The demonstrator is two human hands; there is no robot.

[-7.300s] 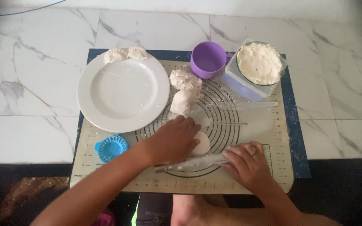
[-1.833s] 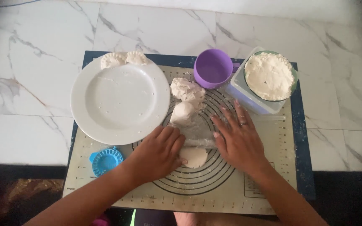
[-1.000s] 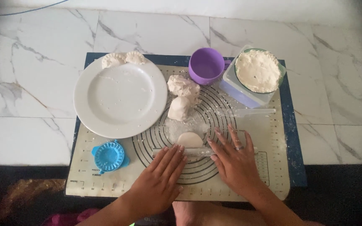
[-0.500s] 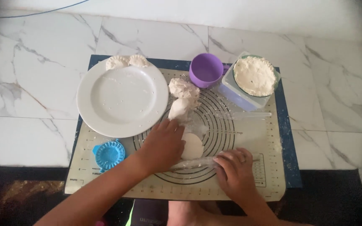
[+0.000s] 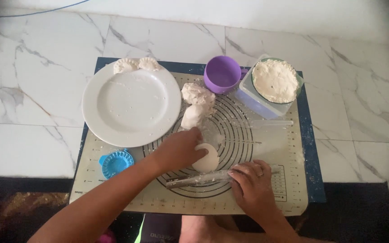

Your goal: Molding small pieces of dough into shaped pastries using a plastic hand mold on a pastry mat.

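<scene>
Since half a second ago the left hand (image 5: 181, 150) has barely shifted, fingers curled against the flat dough disc (image 5: 207, 157) on the pastry mat (image 5: 275, 148). The right hand (image 5: 251, 182) lies flat, open, on the clear rolling pin (image 5: 203, 178) just below the disc.

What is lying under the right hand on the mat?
The right hand rests on a clear rolling pin, which lies on the mat just below the flat dough piece. The pin's part beneath the palm is covered and cannot be seen.
</scene>
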